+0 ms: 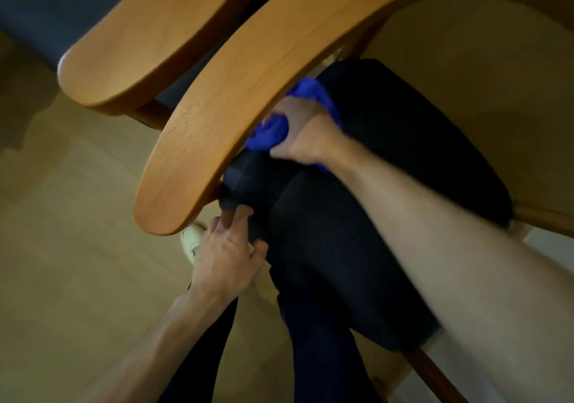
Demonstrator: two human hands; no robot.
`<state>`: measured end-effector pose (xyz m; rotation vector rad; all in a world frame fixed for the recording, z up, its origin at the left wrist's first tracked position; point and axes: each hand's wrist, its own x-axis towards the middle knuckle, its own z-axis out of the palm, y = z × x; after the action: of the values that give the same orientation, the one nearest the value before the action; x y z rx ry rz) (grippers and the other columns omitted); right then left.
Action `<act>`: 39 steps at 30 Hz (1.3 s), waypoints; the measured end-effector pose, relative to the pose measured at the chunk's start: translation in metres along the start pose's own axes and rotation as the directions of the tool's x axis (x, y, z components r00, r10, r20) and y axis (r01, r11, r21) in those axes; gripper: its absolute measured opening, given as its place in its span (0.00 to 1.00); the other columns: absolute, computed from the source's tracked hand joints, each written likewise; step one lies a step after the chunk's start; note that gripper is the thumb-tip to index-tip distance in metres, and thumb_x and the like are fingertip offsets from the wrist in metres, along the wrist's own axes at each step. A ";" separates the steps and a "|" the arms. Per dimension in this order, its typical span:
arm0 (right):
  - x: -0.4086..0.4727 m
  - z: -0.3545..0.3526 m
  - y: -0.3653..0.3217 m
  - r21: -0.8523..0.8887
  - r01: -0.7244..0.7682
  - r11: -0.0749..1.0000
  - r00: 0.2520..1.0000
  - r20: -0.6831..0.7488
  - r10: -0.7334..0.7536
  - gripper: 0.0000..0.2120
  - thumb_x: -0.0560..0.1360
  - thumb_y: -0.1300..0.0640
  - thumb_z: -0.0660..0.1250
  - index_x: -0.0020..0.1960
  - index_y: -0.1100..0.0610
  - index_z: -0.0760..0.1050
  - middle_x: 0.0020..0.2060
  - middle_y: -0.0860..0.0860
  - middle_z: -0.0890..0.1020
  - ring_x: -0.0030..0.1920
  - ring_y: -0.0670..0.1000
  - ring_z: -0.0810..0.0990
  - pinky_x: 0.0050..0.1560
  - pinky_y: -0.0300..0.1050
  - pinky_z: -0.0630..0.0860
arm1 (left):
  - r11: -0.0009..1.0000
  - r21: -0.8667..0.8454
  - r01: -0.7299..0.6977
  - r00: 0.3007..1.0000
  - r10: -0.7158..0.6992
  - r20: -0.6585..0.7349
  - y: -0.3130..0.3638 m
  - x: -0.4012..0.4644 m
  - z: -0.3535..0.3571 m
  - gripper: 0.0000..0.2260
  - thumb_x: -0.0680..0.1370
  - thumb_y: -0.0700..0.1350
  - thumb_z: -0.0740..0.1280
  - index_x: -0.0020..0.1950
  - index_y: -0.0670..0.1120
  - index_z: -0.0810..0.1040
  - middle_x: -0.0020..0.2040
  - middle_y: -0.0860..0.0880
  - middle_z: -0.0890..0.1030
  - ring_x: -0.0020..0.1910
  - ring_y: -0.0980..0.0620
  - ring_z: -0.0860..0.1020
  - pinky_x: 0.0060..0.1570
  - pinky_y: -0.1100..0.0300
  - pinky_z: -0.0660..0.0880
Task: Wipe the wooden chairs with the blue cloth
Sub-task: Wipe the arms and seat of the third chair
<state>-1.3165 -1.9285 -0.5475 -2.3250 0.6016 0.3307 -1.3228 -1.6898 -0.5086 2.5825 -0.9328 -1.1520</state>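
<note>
No text, label, brand, number or sign can be read anywhere here.

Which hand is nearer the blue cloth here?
Right. The right hand grips the bunched blue cloth beside the nearer wooden chair back. The left hand is lower, apart from the cloth, fingers on the dark seat cushion's front edge.

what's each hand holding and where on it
The right hand grips the bunched middle of the blue cloth. The left hand holds nothing, fingers resting on the dark seat cushion.

Head view, steeply downward, close above chair backrest (236,98) (wide-angle)
</note>
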 end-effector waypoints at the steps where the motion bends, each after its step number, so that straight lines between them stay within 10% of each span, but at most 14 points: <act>1: -0.015 0.009 -0.005 0.070 0.056 0.996 0.998 0.002 -0.056 0.15 0.61 0.53 0.76 0.47 0.51 0.80 0.46 0.48 0.82 0.52 0.54 0.81 0.56 0.46 0.74 | 0.999 -0.020 0.048 0.999 -0.049 -0.024 0.001 0.001 -0.003 0.24 0.77 0.51 0.65 0.71 0.50 0.63 0.67 0.46 0.70 0.64 0.46 0.70 0.60 0.52 0.70; 9: -0.095 0.018 0.002 0.196 0.168 0.966 0.869 0.433 -0.239 0.20 0.62 0.56 0.77 0.53 0.46 0.80 0.53 0.40 0.79 0.55 0.43 0.76 0.64 0.44 0.67 | 0.997 -0.033 0.072 0.995 -0.074 -0.063 0.016 -0.002 -0.008 0.19 0.76 0.47 0.66 0.66 0.46 0.68 0.62 0.45 0.73 0.59 0.44 0.73 0.57 0.49 0.72; 14: -0.075 -0.058 0.037 0.306 0.075 0.949 0.996 0.025 -0.087 0.29 0.60 0.60 0.77 0.60 0.51 0.78 0.56 0.47 0.80 0.56 0.45 0.79 0.60 0.36 0.72 | 0.998 -0.070 0.004 0.998 -0.009 -0.064 0.023 -0.004 -0.005 0.23 0.76 0.46 0.67 0.69 0.46 0.65 0.63 0.45 0.73 0.60 0.43 0.72 0.57 0.50 0.70; 18: -0.039 -0.107 0.075 0.202 -0.167 0.965 0.914 -0.335 0.228 0.37 0.60 0.54 0.78 0.66 0.45 0.69 0.61 0.41 0.75 0.60 0.38 0.71 0.62 0.32 0.68 | 0.991 -0.127 0.036 0.998 -0.042 -0.052 0.032 0.000 -0.003 0.23 0.77 0.48 0.67 0.70 0.48 0.64 0.63 0.47 0.73 0.62 0.47 0.72 0.57 0.51 0.75; 22: -0.021 -0.104 0.118 0.169 -0.341 0.925 0.896 -0.237 0.374 0.45 0.63 0.46 0.80 0.75 0.51 0.63 0.75 0.52 0.61 0.75 0.49 0.60 0.70 0.32 0.54 | 0.984 -0.176 0.032 0.996 -0.045 -0.075 0.043 0.006 0.004 0.23 0.77 0.48 0.68 0.69 0.48 0.66 0.63 0.48 0.73 0.62 0.50 0.73 0.57 0.58 0.72; 26: -0.012 -0.084 0.123 0.075 -0.449 0.890 0.882 -0.118 0.456 0.55 0.57 0.21 0.69 0.77 0.46 0.61 0.80 0.50 0.51 0.80 0.56 0.47 0.75 0.62 0.48 | 0.984 -0.164 -0.063 0.989 0.040 -0.140 0.052 0.013 0.011 0.21 0.76 0.47 0.69 0.67 0.46 0.69 0.59 0.48 0.75 0.58 0.50 0.74 0.53 0.62 0.70; 31: -0.023 -0.065 0.109 0.240 -0.279 0.930 0.903 -0.263 0.339 0.35 0.60 0.44 0.78 0.64 0.52 0.73 0.61 0.49 0.78 0.63 0.52 0.75 0.68 0.53 0.69 | 0.980 -0.192 -0.049 0.982 0.013 -0.188 0.059 0.029 0.006 0.20 0.75 0.46 0.68 0.66 0.45 0.70 0.58 0.48 0.75 0.59 0.49 0.73 0.57 0.60 0.68; 39: -0.081 0.010 0.048 0.260 -0.119 0.958 0.974 -0.158 0.163 0.30 0.59 0.55 0.79 0.60 0.55 0.77 0.66 0.53 0.76 0.74 0.52 0.66 0.77 0.55 0.53 | 0.972 -0.233 0.025 0.979 -0.071 -0.191 0.036 0.042 -0.012 0.19 0.76 0.40 0.66 0.66 0.49 0.69 0.59 0.52 0.72 0.61 0.53 0.72 0.52 0.65 0.69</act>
<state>-1.4107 -1.9262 -0.5500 -2.0867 0.8505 0.1035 -1.3103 -1.7448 -0.5119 2.4864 -0.6556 -0.9290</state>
